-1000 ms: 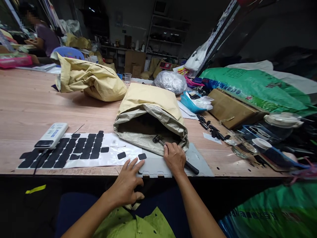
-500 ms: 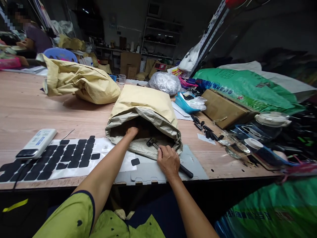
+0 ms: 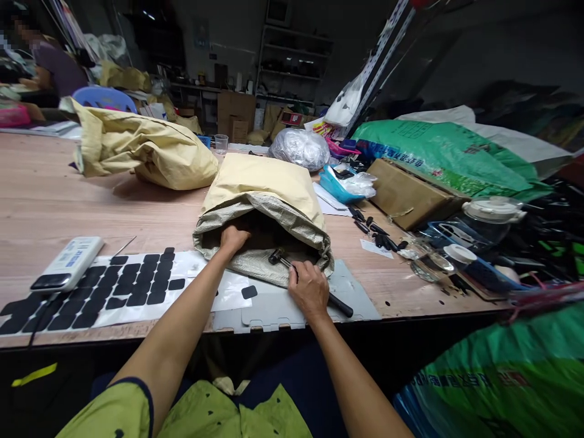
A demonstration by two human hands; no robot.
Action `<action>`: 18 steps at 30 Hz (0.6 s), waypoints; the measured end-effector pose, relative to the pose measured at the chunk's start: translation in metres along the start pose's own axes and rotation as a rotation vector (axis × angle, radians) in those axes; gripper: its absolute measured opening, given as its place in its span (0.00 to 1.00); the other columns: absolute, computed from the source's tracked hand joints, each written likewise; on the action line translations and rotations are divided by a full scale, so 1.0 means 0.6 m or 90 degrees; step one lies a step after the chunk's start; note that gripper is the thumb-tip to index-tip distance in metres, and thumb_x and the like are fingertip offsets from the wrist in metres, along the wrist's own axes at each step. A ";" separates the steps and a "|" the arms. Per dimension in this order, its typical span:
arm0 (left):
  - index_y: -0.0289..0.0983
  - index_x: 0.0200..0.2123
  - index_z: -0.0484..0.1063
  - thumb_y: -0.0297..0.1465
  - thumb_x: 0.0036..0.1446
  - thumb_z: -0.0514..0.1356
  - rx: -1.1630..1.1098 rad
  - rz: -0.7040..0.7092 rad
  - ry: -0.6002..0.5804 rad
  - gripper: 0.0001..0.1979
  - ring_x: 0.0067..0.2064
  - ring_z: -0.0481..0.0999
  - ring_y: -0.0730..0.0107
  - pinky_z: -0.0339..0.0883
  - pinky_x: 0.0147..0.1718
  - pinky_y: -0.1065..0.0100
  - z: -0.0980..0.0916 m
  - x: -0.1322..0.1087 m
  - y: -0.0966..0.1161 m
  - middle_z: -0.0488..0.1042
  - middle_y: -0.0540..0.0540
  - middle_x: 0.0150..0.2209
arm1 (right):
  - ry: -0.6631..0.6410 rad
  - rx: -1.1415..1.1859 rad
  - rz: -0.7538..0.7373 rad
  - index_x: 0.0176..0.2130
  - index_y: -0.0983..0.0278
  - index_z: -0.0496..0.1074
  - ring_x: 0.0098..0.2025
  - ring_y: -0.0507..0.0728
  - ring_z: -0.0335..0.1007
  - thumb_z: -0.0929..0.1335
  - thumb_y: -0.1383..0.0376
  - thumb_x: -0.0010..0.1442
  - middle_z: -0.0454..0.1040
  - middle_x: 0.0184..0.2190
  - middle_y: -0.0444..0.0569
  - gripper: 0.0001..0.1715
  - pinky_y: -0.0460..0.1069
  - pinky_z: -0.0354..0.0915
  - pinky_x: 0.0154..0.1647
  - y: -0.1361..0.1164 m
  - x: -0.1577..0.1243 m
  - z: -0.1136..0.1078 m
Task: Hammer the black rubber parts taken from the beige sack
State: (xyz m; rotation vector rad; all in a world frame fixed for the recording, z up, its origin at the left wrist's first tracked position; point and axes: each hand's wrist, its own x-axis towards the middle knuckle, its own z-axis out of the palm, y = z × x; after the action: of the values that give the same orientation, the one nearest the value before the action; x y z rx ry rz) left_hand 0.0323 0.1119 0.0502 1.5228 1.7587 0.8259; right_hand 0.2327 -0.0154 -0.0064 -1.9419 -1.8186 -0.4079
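Observation:
An open woven sack [image 3: 274, 182] lies on the wooden table [image 3: 55, 201], its mouth facing me. My left hand [image 3: 233, 238] reaches into that mouth; its fingers are hidden in the dark inside. My right hand [image 3: 309, 290] is closed around the handle of a small black hammer [image 3: 275, 255], whose head rests at the sack's lower lip. Under the right hand lies a grey plastic panel [image 3: 292, 310]. A white sheet of black rectangular pads [image 3: 137, 283] lies to the left, with one loose pad [image 3: 249, 291] near the sack.
A white remote-like device [image 3: 68, 263] sits on the pad sheet. A second tan sack [image 3: 141, 149] lies behind. A cardboard box [image 3: 410, 194], small black parts [image 3: 378, 234], jars and a green bag [image 3: 456, 158] crowd the right. Another person [image 3: 45, 61] sits far left.
My left hand left the grey panel at the table edge and went into the sack's mouth. The right hand stayed on the hammer handle.

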 end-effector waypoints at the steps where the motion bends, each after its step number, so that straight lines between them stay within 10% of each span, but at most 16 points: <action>1: 0.34 0.30 0.76 0.33 0.46 0.66 -0.021 0.033 -0.009 0.08 0.37 0.78 0.57 0.66 0.34 0.67 -0.011 -0.021 -0.004 0.78 0.42 0.29 | 0.000 0.000 0.001 0.42 0.62 0.75 0.38 0.56 0.60 0.64 0.63 0.63 0.72 0.35 0.48 0.11 0.50 0.51 0.39 0.000 0.000 0.000; 8: 0.36 0.30 0.73 0.31 0.47 0.65 -0.042 0.231 -0.235 0.06 0.26 0.67 0.74 0.59 0.26 0.72 -0.043 -0.171 -0.066 0.73 0.53 0.25 | -0.009 -0.002 -0.001 0.42 0.62 0.75 0.38 0.56 0.60 0.63 0.63 0.64 0.72 0.35 0.49 0.12 0.50 0.50 0.39 -0.002 0.000 -0.002; 18: 0.40 0.37 0.76 0.30 0.50 0.64 0.083 0.337 -0.168 0.08 0.38 0.71 0.67 0.63 0.38 0.68 -0.012 -0.188 -0.091 0.73 0.50 0.35 | -0.018 0.040 0.011 0.43 0.61 0.76 0.37 0.55 0.61 0.64 0.61 0.64 0.73 0.36 0.48 0.13 0.49 0.51 0.40 0.002 0.000 -0.002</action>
State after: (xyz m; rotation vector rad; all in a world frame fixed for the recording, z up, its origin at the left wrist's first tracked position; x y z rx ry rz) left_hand 0.0069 -0.0070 0.0189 2.1237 1.2521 0.7197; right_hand 0.2341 -0.0162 -0.0056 -1.9283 -1.8098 -0.3150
